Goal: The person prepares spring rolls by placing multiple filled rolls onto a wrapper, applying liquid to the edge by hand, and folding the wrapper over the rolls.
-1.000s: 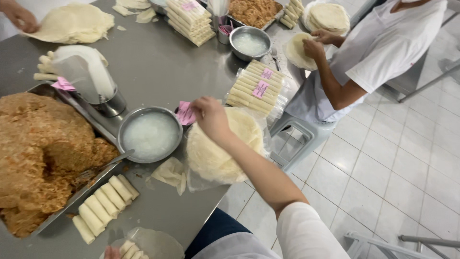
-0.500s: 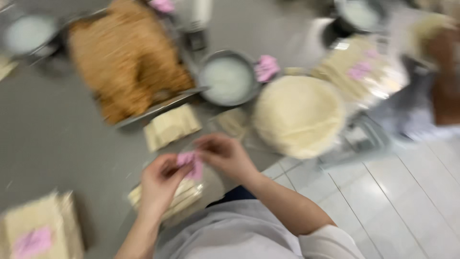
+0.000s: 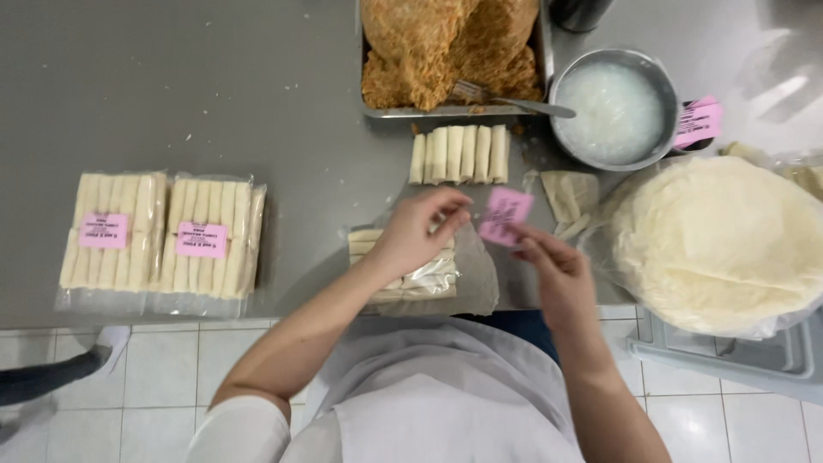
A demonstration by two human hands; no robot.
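Right grip pinching pink label; left grip half-curled on open bag of rolls at surface edge.
Risk noted: label sticking crooked or creasing on loose film; bag near edge, liable to slide off.

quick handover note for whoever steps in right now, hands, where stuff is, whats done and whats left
Right hand: pinches a small pink paper label.
Left hand: open, fingers on the clear plastic bag of pale rolls at the table's near edge.
Done: two sealed, pink-labelled packs of rolls lie to the left.
Left: this bag carries no label yet; a row of loose unbagged rolls lies below the metal tray of brown filling.
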